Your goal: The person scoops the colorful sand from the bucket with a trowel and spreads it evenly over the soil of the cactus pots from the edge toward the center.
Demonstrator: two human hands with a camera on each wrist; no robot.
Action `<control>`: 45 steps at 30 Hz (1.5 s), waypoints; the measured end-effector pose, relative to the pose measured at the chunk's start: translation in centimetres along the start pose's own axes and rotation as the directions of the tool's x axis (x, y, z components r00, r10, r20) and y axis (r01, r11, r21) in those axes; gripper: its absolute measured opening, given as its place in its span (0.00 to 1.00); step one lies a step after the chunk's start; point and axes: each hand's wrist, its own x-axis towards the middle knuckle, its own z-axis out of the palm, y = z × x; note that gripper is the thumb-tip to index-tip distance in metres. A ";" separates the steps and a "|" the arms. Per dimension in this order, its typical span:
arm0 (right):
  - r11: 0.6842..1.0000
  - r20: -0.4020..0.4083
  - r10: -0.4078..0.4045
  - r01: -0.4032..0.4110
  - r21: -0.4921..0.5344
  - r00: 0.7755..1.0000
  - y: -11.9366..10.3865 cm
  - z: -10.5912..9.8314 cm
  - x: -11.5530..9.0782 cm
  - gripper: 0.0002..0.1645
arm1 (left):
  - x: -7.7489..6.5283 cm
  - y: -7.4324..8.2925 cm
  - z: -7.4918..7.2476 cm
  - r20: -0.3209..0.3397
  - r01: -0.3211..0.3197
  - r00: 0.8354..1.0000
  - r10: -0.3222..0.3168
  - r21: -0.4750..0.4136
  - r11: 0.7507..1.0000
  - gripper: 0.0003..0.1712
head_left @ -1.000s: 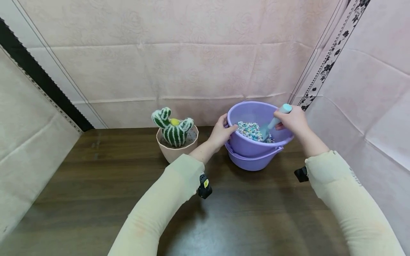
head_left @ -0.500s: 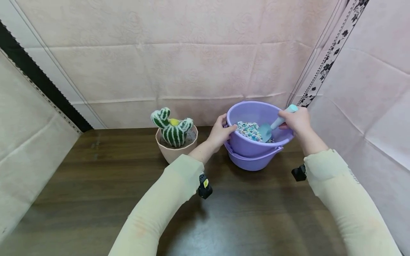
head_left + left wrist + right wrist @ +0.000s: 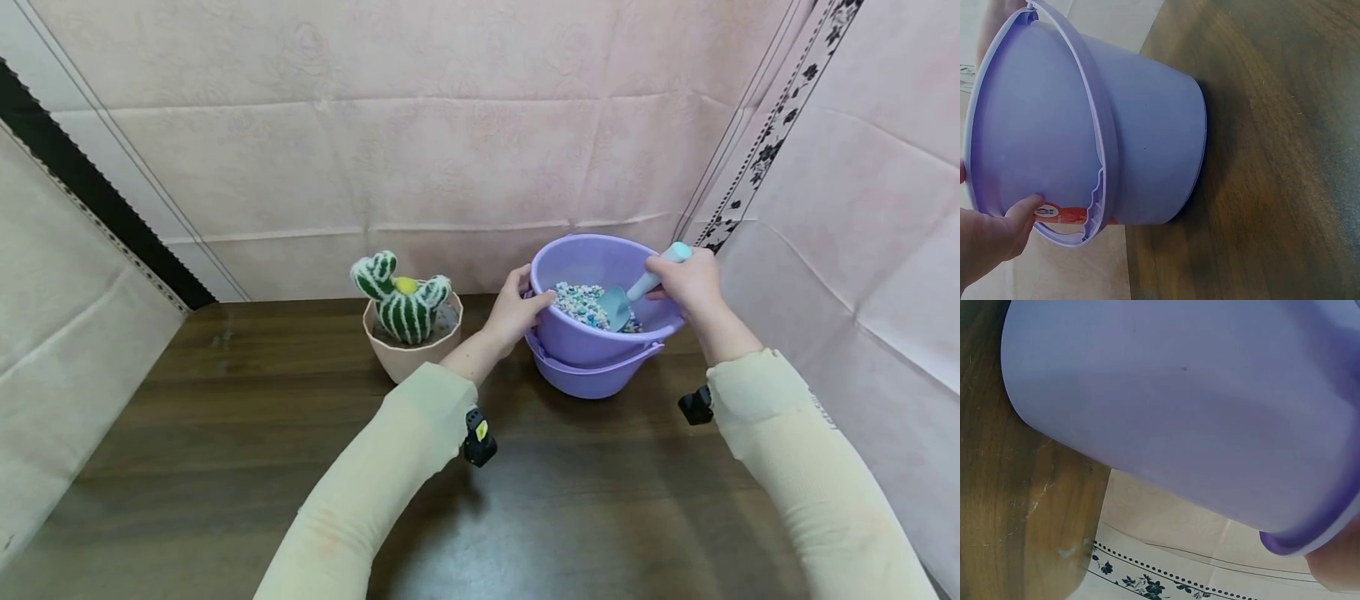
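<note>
A purple bucket (image 3: 577,346) stands on the wooden table, holding small blue, white and green pellets (image 3: 579,302). Its handle (image 3: 611,368) hangs down around the front of the wall. My left hand (image 3: 515,312) grips the left rim, thumb on the near side and fingers behind. In the left wrist view that thumb lies by a red label (image 3: 1069,215) on the bucket. With my right hand (image 3: 692,279) I hold the grip of a light blue scoop (image 3: 651,280). The scoop's blade rests among the pellets. In the right wrist view the bucket wall (image 3: 1166,412) hides the scoop.
To the left of the bucket is a knitted green and white cactus (image 3: 407,308) in a beige pot (image 3: 405,360), close to my left forearm. Pale patterned cloth (image 3: 450,167) covers the walls behind and at both sides. The brown table (image 3: 570,500) extends toward me.
The scoop's blade has come up out of the pellets, then shifted slightly left and down over them. My right hand has moved with it. My left hand keeps its hold on the rim.
</note>
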 end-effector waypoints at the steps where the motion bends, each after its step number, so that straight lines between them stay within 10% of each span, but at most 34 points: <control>1: 1.000 0.002 -0.001 0.001 0.008 1.000 0.0 0.0 0.0 0.09 | 0.0 0.0 0.0 -0.001 0.000 1.000 0.000 0.002 1.000 0.36; 17: 0.995 0.023 0.031 -0.033 0.096 0.999 -0.4 0.7 0.0 0.06 | -0.4 0.1 -0.3 -0.008 -0.006 1.000 0.006 0.003 1.000 0.37; 23: 0.949 0.050 0.072 -0.084 0.305 0.996 -1.1 1.4 -0.4 0.09 | -0.4 0.0 0.0 -0.009 -0.005 1.000 0.005 0.002 1.000 0.36; 45: 0.853 0.030 0.157 -0.151 0.499 0.987 -0.4 1.7 -0.3 0.10 | 0.1 -0.2 0.1 -0.017 -0.019 1.000 0.019 0.011 1.000 0.36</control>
